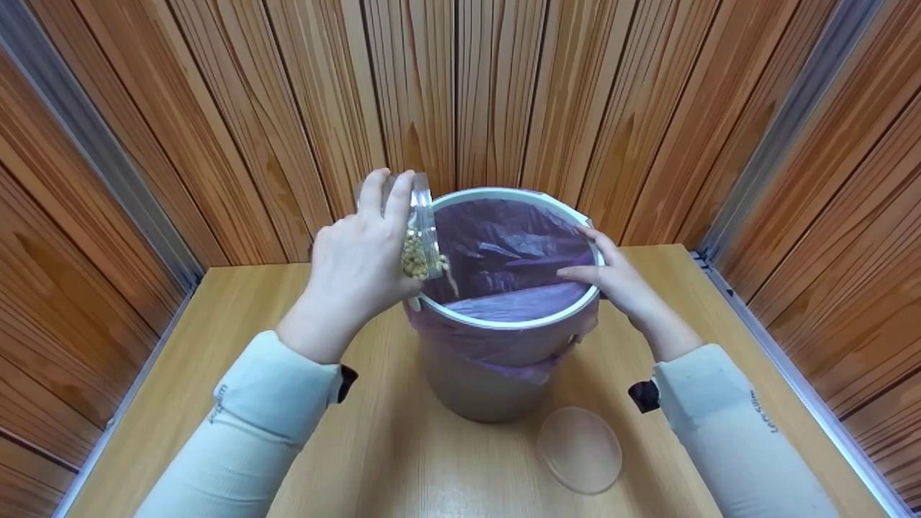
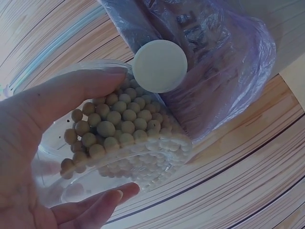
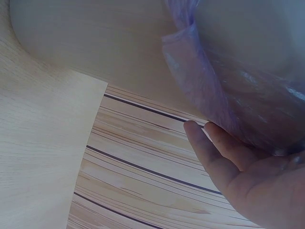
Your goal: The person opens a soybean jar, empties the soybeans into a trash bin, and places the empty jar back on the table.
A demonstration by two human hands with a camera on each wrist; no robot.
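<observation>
Sleeves (image 1: 255,406), two; jar (image 1: 430,234) tipped at bin (image 1: 478,392)

Left hand (image 1: 356,262): ours, gripping the clear jar over the bin's left side, beads (image 1: 414,260) spilling out. Right hand (image 1: 624,284): we pinch the white rim (image 1: 504,324), purple bag (image 1: 504,248) beneath. Lid (image 1: 580,452): one, flat on the table (image 1: 460,478).

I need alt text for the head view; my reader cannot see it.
A left hand holds a tilted clear plastic jar, spilling small pale balls into a grey cylindrical bin with a translucent purple bag; the right hand holds the bin's white rim. A clear round lid lies on the wooden table.
</observation>
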